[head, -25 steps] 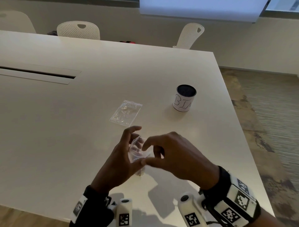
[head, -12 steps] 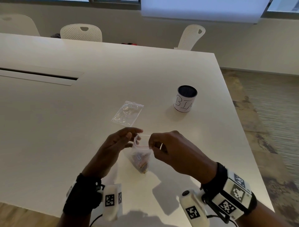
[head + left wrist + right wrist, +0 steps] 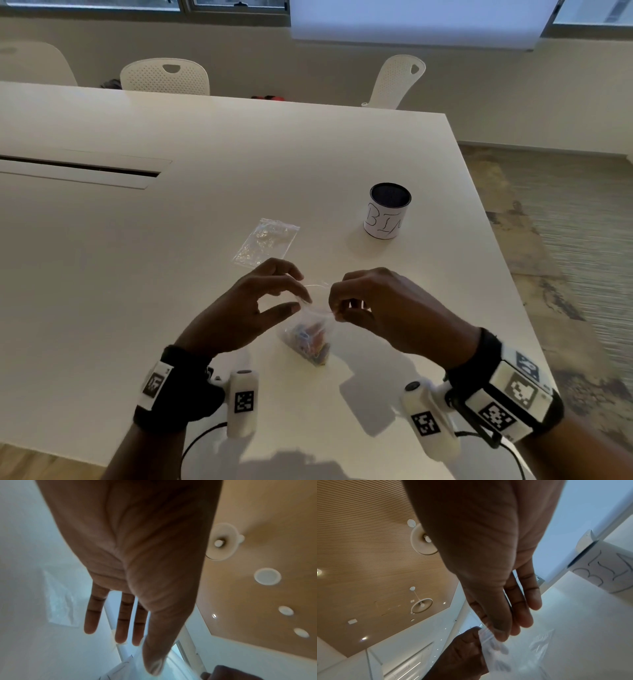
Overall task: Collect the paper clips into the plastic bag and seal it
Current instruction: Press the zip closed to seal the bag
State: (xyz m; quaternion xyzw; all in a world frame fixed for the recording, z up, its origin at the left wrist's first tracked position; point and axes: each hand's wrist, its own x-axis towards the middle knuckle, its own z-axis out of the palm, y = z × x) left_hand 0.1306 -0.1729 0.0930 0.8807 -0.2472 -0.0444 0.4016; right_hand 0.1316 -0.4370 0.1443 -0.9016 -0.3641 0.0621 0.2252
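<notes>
White and broad, the surface (image 3: 171, 274) is carrying everything in view, and just above its near edge both hands are working at one small plastic bag (image 3: 306, 337). The left hand (image 3: 246, 308) is pinching the bag's top left corner between thumb and a fingertip, its other fingers fanned out; the right hand (image 3: 383, 311) is pinching the top right corner the same way, fingers curled in. Between the two grips the mouth of the bag is being held up and stretched — whether the seal strip is pressed closed along its length cannot be told. The bag's lower end is sagging toward the surface, and coloured paper clips (image 3: 310, 342) are bunched inside it at the bottom.

Just beyond the left hand a second clear bag (image 3: 265, 241) is lying flat on the surface, crinkled, apart from the hands. Farther off to the right a round tin (image 3: 388, 210) is standing upright — dark inside, wrapped in white paper with hand-drawn letters. White chairs (image 3: 164, 75) are standing along the far edge of the surface, under a window.
</notes>
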